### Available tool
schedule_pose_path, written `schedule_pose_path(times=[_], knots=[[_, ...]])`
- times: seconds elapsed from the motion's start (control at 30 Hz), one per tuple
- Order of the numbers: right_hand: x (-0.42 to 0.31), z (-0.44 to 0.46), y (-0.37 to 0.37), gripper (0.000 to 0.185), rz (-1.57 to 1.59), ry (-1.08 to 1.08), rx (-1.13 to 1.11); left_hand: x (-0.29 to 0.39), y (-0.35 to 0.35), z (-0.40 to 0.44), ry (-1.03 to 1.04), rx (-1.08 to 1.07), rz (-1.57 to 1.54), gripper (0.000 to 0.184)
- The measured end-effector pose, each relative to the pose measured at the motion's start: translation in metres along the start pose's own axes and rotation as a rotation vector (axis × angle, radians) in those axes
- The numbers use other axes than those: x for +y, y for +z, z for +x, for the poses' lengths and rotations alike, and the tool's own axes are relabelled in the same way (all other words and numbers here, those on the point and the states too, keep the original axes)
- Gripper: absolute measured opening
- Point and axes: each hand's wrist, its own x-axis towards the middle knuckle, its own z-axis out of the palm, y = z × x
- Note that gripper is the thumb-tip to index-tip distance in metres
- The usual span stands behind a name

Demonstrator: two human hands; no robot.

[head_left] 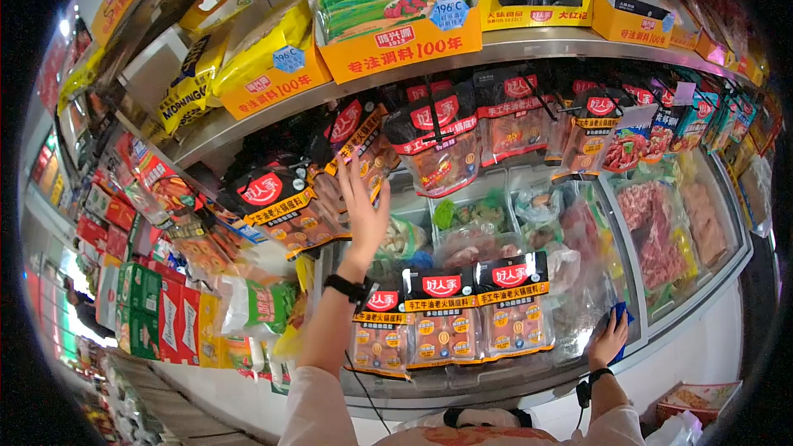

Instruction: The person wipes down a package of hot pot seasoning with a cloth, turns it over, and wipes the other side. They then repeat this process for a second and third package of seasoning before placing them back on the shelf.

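My left hand (363,211) is raised with its fingers stretched out, against or just in front of a hanging hot pot seasoning packet (347,124); I cannot tell whether it touches. More black-and-orange packets (281,206) hang to its left. My right hand (610,340) is closed on a blue cloth (619,332), resting on the glass lid near the freezer's front edge. Between my arms, three seasoning packets (442,318) lie side by side on the chest freezer (496,380). Both wrists wear black bands.
Above the hooks runs a metal shelf (512,43) with orange display boxes (401,49). Bagged meat (657,227) shows through the freezer glass at right. Red and green cartons (153,306) are stacked at left. A box (698,400) sits low at the right.
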Motion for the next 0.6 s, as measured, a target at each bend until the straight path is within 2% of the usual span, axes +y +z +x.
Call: schedule_pose_path(times=[0.07, 0.13, 0.27, 0.33, 0.4, 0.43, 0.5, 0.6], knots=[[0.002, 0.001, 0.006, 0.066, -0.012, -0.008, 0.024, -0.011, 0.005, 0.015, -0.04, -0.082, -0.074, 0.057], [0.004, 0.001, 0.009, 0.056, -0.013, -0.025, 0.051, -0.031, 0.02, 0.021, 0.018, -0.129, 0.207, 0.052], [0.007, 0.001, 0.012, 0.055, -0.016, -0.018, 0.037, -0.061, 0.038, 0.033, -0.094, -0.172, 0.304, 0.049], [0.009, 0.001, 0.015, 0.06, -0.034, -0.025, 0.035, -0.065, 0.042, 0.039, -0.067, -0.174, 0.276, 0.051], [0.007, 0.0, 0.012, 0.06, -0.044, -0.024, 0.024, -0.075, 0.044, 0.046, -0.188, -0.354, 0.154, 0.053], [0.006, 0.001, 0.01, 0.06, -0.048, -0.024, 0.016, -0.08, 0.048, 0.049, -0.19, -0.356, 0.15, 0.053], [0.008, 0.0, 0.014, 0.064, -0.055, -0.029, 0.025, -0.091, 0.056, 0.052, -0.141, -0.279, -0.061, 0.057], [0.006, 0.001, 0.008, 0.073, -0.054, -0.027, 0.01, -0.118, 0.072, 0.064, -0.21, -0.318, 0.093, 0.062]])
